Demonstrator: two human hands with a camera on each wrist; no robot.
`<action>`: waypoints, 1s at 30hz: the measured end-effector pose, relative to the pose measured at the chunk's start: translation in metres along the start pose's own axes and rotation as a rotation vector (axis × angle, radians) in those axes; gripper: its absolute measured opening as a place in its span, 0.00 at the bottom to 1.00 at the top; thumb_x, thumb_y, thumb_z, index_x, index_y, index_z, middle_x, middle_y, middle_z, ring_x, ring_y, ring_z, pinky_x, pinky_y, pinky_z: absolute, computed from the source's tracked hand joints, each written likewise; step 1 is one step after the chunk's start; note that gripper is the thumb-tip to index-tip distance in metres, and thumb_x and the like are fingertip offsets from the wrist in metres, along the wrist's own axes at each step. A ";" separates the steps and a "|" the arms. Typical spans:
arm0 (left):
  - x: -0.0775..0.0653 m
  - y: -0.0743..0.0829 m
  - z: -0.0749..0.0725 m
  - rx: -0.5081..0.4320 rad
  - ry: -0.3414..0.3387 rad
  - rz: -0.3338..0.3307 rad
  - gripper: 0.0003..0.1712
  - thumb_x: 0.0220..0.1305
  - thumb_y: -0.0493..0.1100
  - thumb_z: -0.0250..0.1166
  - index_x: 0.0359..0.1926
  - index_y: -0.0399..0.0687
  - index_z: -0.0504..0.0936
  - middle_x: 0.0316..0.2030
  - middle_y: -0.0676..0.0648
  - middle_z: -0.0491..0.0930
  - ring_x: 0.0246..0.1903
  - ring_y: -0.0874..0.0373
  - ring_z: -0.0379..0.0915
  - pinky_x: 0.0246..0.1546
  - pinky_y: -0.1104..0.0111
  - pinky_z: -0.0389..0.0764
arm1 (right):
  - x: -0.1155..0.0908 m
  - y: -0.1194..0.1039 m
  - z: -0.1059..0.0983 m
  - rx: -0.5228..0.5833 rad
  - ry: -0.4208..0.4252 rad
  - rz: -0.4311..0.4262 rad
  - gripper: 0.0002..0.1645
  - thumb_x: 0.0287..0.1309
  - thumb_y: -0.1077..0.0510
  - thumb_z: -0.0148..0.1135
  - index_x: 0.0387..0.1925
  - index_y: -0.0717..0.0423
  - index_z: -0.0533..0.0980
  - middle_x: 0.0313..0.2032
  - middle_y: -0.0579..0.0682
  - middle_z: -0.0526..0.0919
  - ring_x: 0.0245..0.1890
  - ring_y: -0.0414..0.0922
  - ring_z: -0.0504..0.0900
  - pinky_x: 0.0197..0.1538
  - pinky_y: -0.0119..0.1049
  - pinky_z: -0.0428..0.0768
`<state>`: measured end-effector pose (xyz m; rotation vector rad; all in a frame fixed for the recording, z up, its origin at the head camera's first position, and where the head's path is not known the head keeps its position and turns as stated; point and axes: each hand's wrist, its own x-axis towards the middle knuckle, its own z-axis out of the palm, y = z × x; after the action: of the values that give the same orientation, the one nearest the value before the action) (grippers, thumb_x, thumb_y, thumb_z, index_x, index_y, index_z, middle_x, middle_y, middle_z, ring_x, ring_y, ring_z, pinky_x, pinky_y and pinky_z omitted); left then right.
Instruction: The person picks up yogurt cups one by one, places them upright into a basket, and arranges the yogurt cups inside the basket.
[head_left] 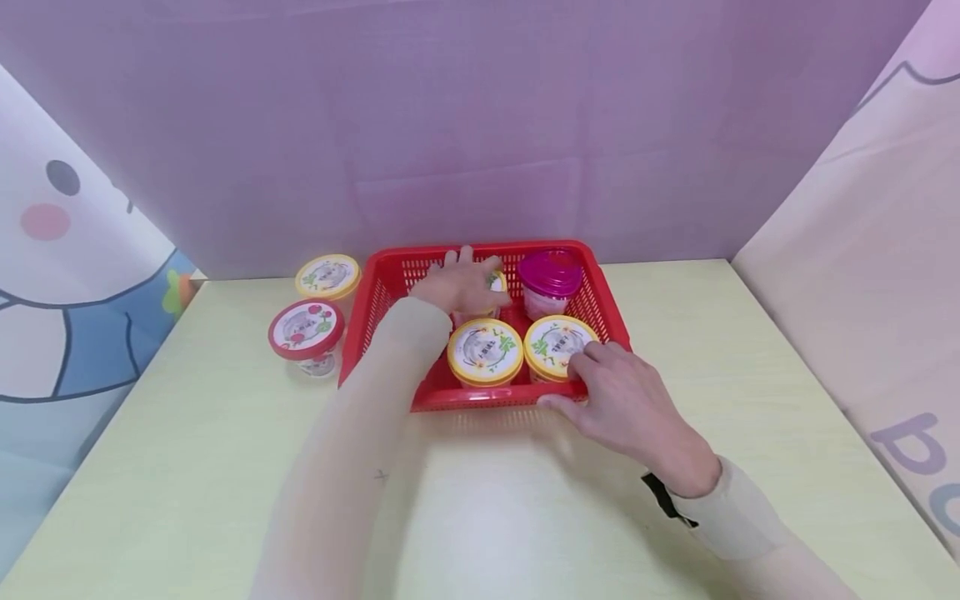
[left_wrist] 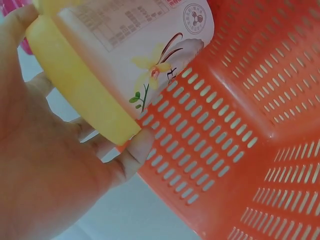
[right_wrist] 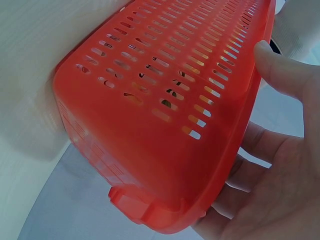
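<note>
A purple cloth (head_left: 480,133) makes the wall behind everything in front of me. Below it spreads the pale table (head_left: 187,442), with a printed hanging on each side: a cartoon face on the left hanging (head_left: 90,242), lettering at the edge of the right hanging (head_left: 855,267).

The red basket (head_left: 450,402) sits upright at the middle of the table's far part, its sides slotted and its long front rim towards me. My arms reach to it in pale sleeves (head_left: 360,433).

My right grip (head_left: 626,400) is curled over the basket's front right corner, thumb outside the front wall and fingers across the rim; it has hold of that rim. My left grip (head_left: 459,285) reaches in at the back, spread about as wide as a lid, with thumb and fingers holding the flower-printed tub (left_wrist: 125,60) by its yellow lid, inside the basket.

To the right of that tub stands a magenta-lidded tub (head_left: 551,282). Two yellow-lidded tubs (head_left: 485,354) stand side by side along the front; my right fingers overlap the lid of the right one. Just left of the basket, on the table, are another yellow-lidded tub (head_left: 327,277) and, nearer me, a red-lidded tub (head_left: 306,329).

Smallest is a black strap (head_left: 667,500) at my right cuff.
</note>
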<state>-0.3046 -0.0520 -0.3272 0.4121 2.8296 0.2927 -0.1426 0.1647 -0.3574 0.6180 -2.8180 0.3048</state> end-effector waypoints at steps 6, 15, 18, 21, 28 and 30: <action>0.003 0.005 0.004 0.010 -0.040 -0.012 0.50 0.62 0.66 0.65 0.80 0.69 0.52 0.76 0.40 0.48 0.73 0.41 0.44 0.67 0.39 0.63 | -0.001 -0.001 0.000 -0.001 0.004 -0.009 0.27 0.46 0.36 0.79 0.30 0.52 0.77 0.31 0.48 0.78 0.33 0.45 0.75 0.35 0.42 0.79; 0.004 0.011 0.007 0.009 -0.012 0.003 0.55 0.59 0.67 0.68 0.81 0.67 0.51 0.74 0.42 0.52 0.71 0.43 0.47 0.65 0.41 0.67 | -0.001 0.000 0.000 -0.006 0.015 -0.016 0.27 0.46 0.38 0.79 0.28 0.52 0.77 0.30 0.48 0.78 0.33 0.46 0.75 0.34 0.42 0.79; 0.004 0.014 0.007 0.014 -0.010 0.026 0.55 0.60 0.69 0.66 0.81 0.64 0.51 0.75 0.41 0.51 0.72 0.42 0.46 0.68 0.40 0.62 | -0.001 0.001 0.000 -0.009 0.013 -0.015 0.27 0.46 0.37 0.79 0.29 0.52 0.77 0.30 0.48 0.78 0.33 0.46 0.75 0.35 0.43 0.79; 0.003 0.016 0.007 0.014 -0.019 0.032 0.56 0.60 0.71 0.64 0.82 0.63 0.48 0.77 0.41 0.49 0.75 0.41 0.42 0.70 0.40 0.57 | -0.001 0.001 0.000 -0.012 0.008 -0.014 0.27 0.46 0.36 0.78 0.29 0.53 0.77 0.31 0.48 0.78 0.34 0.46 0.75 0.35 0.43 0.80; -0.001 0.016 0.006 -0.003 0.011 0.011 0.59 0.57 0.72 0.67 0.81 0.68 0.47 0.78 0.44 0.48 0.76 0.42 0.43 0.69 0.41 0.60 | 0.000 0.001 0.001 -0.012 0.016 -0.020 0.27 0.46 0.37 0.79 0.28 0.53 0.77 0.30 0.48 0.78 0.32 0.46 0.75 0.34 0.42 0.79; -0.001 0.015 0.005 0.004 0.034 0.015 0.58 0.57 0.72 0.66 0.81 0.68 0.47 0.77 0.44 0.48 0.75 0.42 0.44 0.70 0.41 0.59 | 0.000 0.001 0.001 -0.012 0.017 -0.022 0.27 0.46 0.37 0.79 0.28 0.53 0.77 0.30 0.48 0.78 0.32 0.46 0.75 0.34 0.42 0.79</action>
<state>-0.2984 -0.0376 -0.3284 0.4338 2.8620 0.2998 -0.1432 0.1651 -0.3584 0.6406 -2.7931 0.2874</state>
